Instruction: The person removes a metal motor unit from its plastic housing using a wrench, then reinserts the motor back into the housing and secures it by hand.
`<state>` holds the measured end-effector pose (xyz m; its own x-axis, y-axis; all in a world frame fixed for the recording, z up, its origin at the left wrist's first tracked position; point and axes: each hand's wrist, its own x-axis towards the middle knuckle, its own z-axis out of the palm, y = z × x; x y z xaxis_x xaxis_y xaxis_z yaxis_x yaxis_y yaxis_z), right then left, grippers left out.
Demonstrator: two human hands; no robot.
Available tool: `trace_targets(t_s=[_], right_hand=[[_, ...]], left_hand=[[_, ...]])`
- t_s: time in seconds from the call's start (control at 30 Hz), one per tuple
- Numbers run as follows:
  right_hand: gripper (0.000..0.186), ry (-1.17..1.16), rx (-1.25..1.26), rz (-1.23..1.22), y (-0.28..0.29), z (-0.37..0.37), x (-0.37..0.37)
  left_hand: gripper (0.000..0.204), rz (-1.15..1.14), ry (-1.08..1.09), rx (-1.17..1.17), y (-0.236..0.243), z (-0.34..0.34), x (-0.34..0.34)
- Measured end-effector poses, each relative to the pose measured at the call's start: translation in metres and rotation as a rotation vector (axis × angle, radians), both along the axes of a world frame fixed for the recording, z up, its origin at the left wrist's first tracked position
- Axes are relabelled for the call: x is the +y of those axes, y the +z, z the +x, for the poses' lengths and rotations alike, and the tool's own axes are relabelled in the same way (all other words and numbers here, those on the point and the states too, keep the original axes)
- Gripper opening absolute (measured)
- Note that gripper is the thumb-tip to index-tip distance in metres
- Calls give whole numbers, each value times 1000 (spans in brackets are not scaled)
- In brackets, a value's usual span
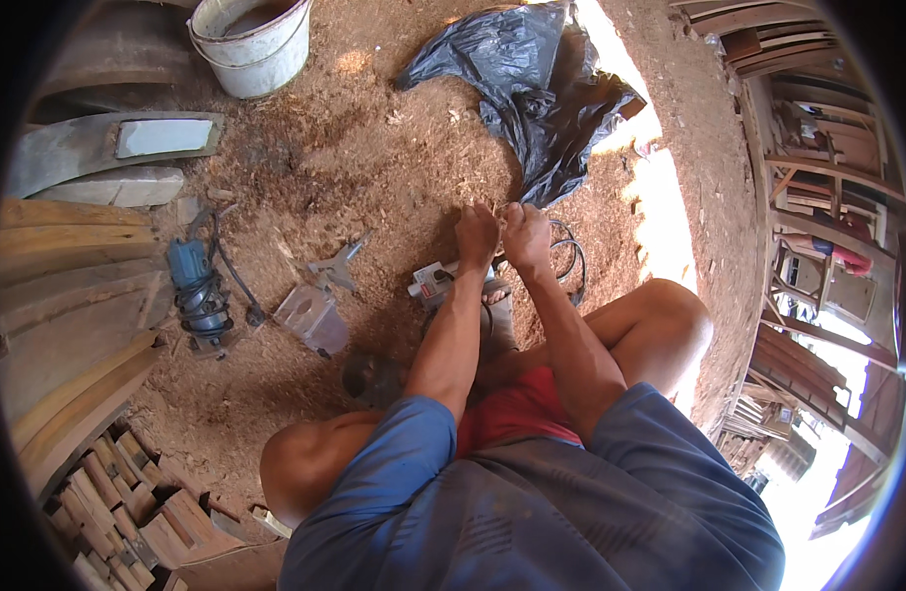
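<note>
My left hand [479,234] and my right hand [526,236] meet in front of me, both closed with fingers curled together. Whatever they pinch between them is too small or hidden to make out. The lower tip of a crumpled black plastic bag [517,59] reaches down to the fingers of my right hand; I cannot tell whether they touch it. Below my left wrist lies a grey and white power tool [431,283], partly covered by my forearm. A dark cable [576,258] loops on the ground beside my right wrist.
Sawdust covers the ground [374,148]. To the left lie a blue power tool [199,295] with its cord, a clear plastic container [313,317] and a grey metal piece [337,264]. A white bucket [261,54] stands far left, near curved timbers [69,246]. Wood blocks [108,502] are stacked near left.
</note>
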<state>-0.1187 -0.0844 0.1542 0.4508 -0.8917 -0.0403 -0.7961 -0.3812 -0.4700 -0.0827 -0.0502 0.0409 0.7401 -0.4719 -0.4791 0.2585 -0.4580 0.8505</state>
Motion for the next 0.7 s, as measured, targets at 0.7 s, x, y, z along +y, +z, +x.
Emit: trace_targets(t_s=[0.7], right_hand=[[35, 68, 54, 4, -17, 12, -22]], left_hand=[[46, 70, 71, 107, 17, 12, -2]])
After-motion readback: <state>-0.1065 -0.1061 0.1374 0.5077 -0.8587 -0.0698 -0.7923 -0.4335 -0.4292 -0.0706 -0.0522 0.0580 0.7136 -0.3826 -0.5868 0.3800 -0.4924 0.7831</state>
